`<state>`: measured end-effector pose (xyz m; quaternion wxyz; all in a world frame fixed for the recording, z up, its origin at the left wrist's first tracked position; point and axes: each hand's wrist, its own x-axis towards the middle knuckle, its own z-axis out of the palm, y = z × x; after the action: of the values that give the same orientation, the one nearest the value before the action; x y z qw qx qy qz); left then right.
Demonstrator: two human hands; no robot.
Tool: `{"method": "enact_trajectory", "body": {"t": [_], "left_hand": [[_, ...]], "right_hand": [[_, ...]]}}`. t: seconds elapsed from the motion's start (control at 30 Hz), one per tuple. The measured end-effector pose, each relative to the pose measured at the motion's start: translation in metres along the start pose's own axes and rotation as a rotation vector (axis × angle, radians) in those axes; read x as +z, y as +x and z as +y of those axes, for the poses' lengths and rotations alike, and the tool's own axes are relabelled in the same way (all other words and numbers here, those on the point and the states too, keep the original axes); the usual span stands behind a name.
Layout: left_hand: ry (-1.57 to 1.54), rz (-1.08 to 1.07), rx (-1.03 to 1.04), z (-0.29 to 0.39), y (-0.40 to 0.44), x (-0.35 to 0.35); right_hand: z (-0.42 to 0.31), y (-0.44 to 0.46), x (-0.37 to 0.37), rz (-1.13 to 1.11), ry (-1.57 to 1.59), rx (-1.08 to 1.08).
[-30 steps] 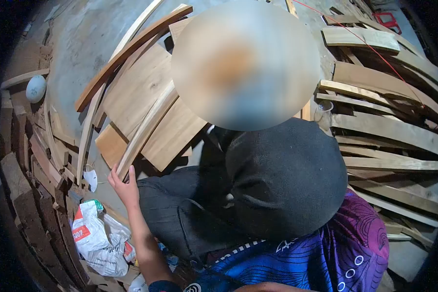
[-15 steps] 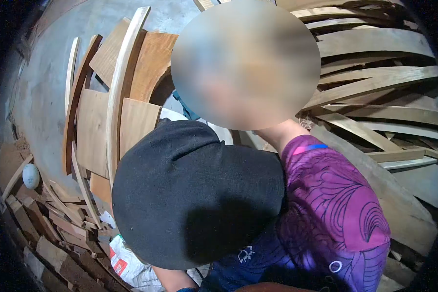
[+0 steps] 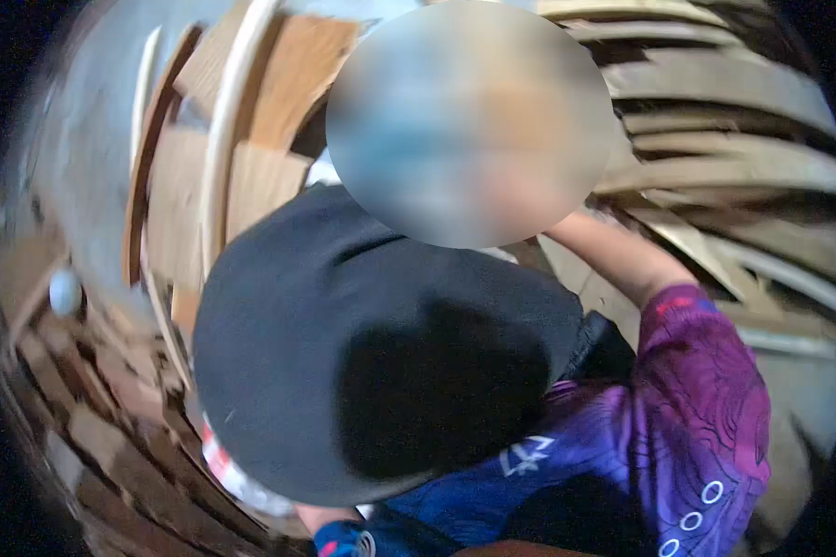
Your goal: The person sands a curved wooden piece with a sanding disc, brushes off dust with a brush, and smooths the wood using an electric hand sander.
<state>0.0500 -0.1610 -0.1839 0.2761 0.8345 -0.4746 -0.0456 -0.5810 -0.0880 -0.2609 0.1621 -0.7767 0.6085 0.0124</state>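
Observation:
My right forearm [image 3: 613, 251] reaches up and left out of a purple patterned sleeve [image 3: 701, 371]. It runs into a blurred oval [image 3: 469, 125] that covers my right hand and anything in it. Blue-green and orange-brown patches show through the blur. A large black cloth-covered shape [image 3: 269, 353], seemingly a bent leg, fills the centre with a dark shadow on it. Only a bit of my left arm [image 3: 320, 515] shows at the bottom, above its blue cuff. My left hand is out of sight behind the black cloth.
Flat wooden pieces [image 3: 178, 195] and a long pale strip [image 3: 228, 130] lie at the left. Several boards [image 3: 734, 84] are stacked at the right. Dark wood offcuts [image 3: 102, 436] cover the lower left, near a white round object [image 3: 65, 292] and a white-and-red bag [image 3: 241, 483].
My right sleeve has moved right, and more of the forearm shows. The view has shifted and is smeared by motion. The black cloth shape now reaches further right.

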Motion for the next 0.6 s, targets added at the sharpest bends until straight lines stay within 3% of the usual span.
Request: {"method": "enact_trajectory", "body": {"t": [0.03, 0.07, 0.1, 0.13, 0.17, 0.23, 0.3, 0.33, 0.37, 0.47, 0.57, 0.6], "left_hand": [[0.000, 0.005, 0.009, -0.007, -0.006, 0.002], [0.004, 0.020, 0.017, -0.026, -0.012, -0.001], [0.108, 0.041, 0.147, -0.100, -0.017, -0.003], [0.298, -0.076, 0.316, -0.123, -0.028, -0.023], [0.177, -0.013, 0.219, -0.093, -0.060, -0.037], [0.338, -0.336, 0.029, -0.189, -0.100, -0.071], [-0.110, -0.205, -0.417, -0.163, -0.165, -0.061], [-0.037, -0.288, -0.386, -0.157, -0.193, -0.073], [-0.047, -0.337, -0.342, -0.193, -0.223, -0.061], [0.255, -0.287, -0.185, -0.167, -0.275, -0.041], [0.043, -0.195, -0.419, -0.095, -0.270, -0.060], [0.198, -0.192, -0.381, -0.096, -0.266, -0.056]], "right_hand": [[-0.008, -0.007, 0.006, -0.038, 0.020, 0.000], [-0.015, -0.006, -0.006, -0.074, 0.300, 0.111], [-0.014, -0.003, -0.006, -0.034, 0.411, 0.144], [-0.006, 0.000, -0.012, 0.005, 0.473, 0.158], [0.007, 0.006, -0.021, 0.029, 0.529, 0.175], [0.048, 0.034, -0.047, 0.058, 0.631, 0.214], [0.093, 0.082, -0.084, 0.090, 0.732, 0.221], [0.114, 0.111, -0.109, 0.103, 0.783, 0.199], [0.122, 0.142, -0.134, 0.113, 0.816, 0.158], [0.119, 0.222, -0.218, 0.106, 0.892, -0.044], [0.061, 0.276, -0.285, 0.080, 0.904, -0.309], [0.034, 0.283, -0.303, 0.084, 0.890, -0.398]]}}
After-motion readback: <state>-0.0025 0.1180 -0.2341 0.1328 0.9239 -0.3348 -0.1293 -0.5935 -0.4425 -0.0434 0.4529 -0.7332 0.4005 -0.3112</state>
